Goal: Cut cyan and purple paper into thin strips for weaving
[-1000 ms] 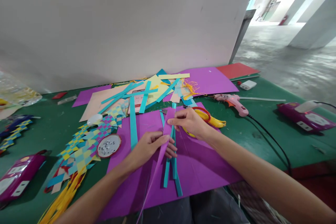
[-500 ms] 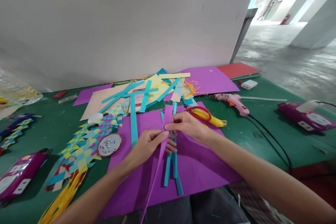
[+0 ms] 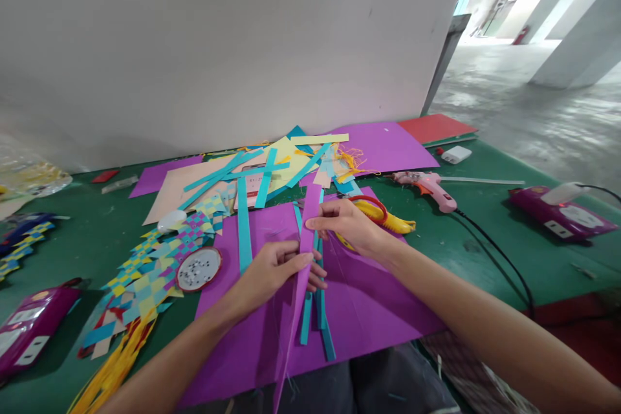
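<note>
A long purple paper strip (image 3: 303,272) runs lengthwise between my hands, its lower end hanging over the table's front edge. My left hand (image 3: 291,265) pinches it near the middle with thumb and fingers. Higher up, my right hand (image 3: 342,223) grips the same strip close to its top end. Beneath both hands lies a large purple sheet (image 3: 378,297). Narrow blue strips (image 3: 320,314) rest on that sheet under my hands, partly covered by them. Another blue strip (image 3: 244,226) lies left of my left hand.
Red-handled scissors (image 3: 376,199) lie beside a yellow object (image 3: 400,225). A pink glue gun (image 3: 427,187) with a black cord sits to the right. Woven paper pieces (image 3: 160,265) and a round dish of small beads-like dots (image 3: 198,269) are left. Purple power strips (image 3: 563,213) stand at both sides.
My hands have moved slightly apart along the purple strip, the right one up and the left one a little down. The strip's top end has risen slightly.
</note>
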Demonstrator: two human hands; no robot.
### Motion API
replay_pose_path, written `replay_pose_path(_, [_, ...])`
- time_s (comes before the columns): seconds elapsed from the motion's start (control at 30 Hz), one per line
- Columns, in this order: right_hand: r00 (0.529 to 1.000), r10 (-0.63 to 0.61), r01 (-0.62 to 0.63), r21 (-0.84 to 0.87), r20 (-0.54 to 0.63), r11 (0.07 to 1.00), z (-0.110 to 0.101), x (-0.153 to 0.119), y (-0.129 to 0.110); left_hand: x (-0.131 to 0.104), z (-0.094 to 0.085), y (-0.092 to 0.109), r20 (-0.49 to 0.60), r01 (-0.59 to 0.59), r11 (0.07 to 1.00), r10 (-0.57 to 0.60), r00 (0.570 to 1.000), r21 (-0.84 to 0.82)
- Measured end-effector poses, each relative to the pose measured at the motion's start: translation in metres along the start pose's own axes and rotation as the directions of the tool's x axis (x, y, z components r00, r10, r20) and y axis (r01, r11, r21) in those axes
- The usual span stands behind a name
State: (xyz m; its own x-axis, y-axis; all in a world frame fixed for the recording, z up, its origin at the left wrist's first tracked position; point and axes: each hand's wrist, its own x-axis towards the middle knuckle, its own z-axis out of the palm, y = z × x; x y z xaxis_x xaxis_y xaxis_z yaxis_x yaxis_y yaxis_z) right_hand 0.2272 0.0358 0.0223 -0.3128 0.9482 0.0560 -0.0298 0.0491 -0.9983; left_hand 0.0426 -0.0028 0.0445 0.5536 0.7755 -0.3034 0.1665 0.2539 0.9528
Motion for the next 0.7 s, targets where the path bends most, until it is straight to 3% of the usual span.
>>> replay_pose_path(0.17, [1.000,0.023,-0.023,-0.001,0.007,1.000,-0.0003,-0.0008,-0.0021,-0.0007,0.0005,0.0032,-0.002,0.033,0.999,-0.033,0.999,-0.030])
replay_pose_path(0.33, [0.970,0.095,-0.088,-0.044,0.224,0.995,0.0021,-0.0038,-0.0051,0.0016,-0.0019,0.0015,-0.011,-0.007,0.999,0.006,1.000,-0.037])
replay_pose_path(0.7, [0.990,0.080,-0.085,0.040,0.114,0.996,0.0041,-0.0023,0.0009,0.0028,0.0037,0.0023,-0.056,0.037,0.999,-0.038,0.998,-0.014])
